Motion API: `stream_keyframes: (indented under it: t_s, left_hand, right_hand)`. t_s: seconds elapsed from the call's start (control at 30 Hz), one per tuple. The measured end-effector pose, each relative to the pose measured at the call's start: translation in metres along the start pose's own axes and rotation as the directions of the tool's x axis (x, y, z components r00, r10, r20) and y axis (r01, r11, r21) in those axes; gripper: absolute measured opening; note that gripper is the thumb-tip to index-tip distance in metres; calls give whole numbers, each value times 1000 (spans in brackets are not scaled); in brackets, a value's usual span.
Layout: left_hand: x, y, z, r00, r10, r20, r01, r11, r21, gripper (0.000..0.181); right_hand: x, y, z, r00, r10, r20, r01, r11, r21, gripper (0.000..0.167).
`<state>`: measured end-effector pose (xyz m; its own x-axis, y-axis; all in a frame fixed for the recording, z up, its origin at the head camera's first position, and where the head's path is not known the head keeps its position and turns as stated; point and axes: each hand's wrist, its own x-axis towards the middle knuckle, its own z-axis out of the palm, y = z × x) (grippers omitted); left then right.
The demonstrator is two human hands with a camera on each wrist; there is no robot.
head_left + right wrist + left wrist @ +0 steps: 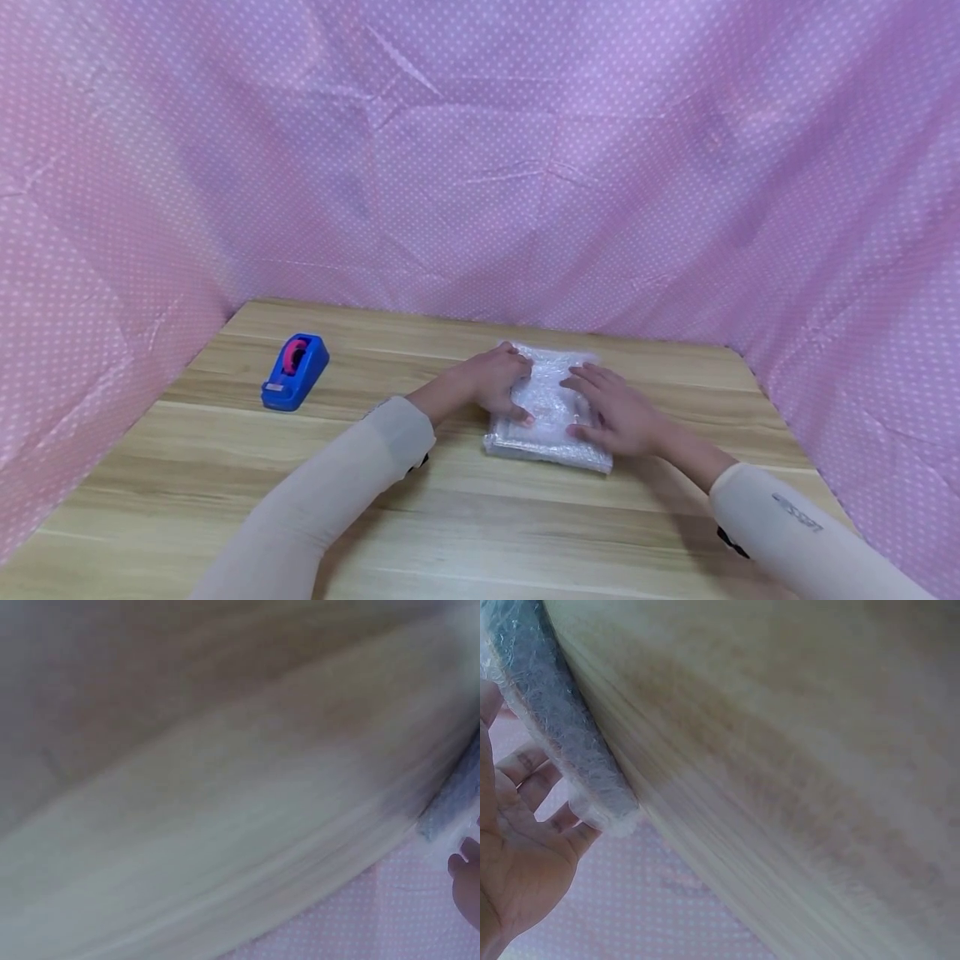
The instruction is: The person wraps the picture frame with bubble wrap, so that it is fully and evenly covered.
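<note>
A flat package in clear bubble wrap [551, 446] lies on the wooden table, right of the middle in the head view. My left hand [498, 383] rests on its left side with fingers spread and slightly bent. On its right side my right hand [618, 412] lies with spread fingers. In the left wrist view the left hand [529, 847] is at the edge of the wrapped package [562, 720]. The right wrist view shows just part of the right hand [469, 881] beside a corner of the package [454, 799].
A blue tape dispenser [296, 375] with a pink roll stands at the left on the wooden table [480, 533]. Pink dotted cloth [480, 167] hangs behind the table and at both sides.
</note>
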<state>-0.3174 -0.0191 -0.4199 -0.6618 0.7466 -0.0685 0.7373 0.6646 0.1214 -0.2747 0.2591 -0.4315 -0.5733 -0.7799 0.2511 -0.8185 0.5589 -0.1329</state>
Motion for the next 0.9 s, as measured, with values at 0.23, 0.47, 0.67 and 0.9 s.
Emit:
stream_keyframes:
  t_s: [0.23,0.47,0.67,0.9]
  left_hand:
    - [1,1,0,1000,3,0,-3,1000,3,75]
    - [1,2,-1,1000,-2,-6,2,1000,-4,74]
    - [1,3,0,1000,-7,-8,7,1000,-24,74]
    - [0,2,0,1000,-31,2,31,999,-14,80]
  right_hand:
    - [2,4,1,985,90,150,-87,996,-30,70]
    - [5,1,0,989,31,142,-30,999,-14,63]
    - [7,0,0,992,-12,128,18,999,-41,54]
    - [10,3,3,994,-5,106,9,999,-35,52]
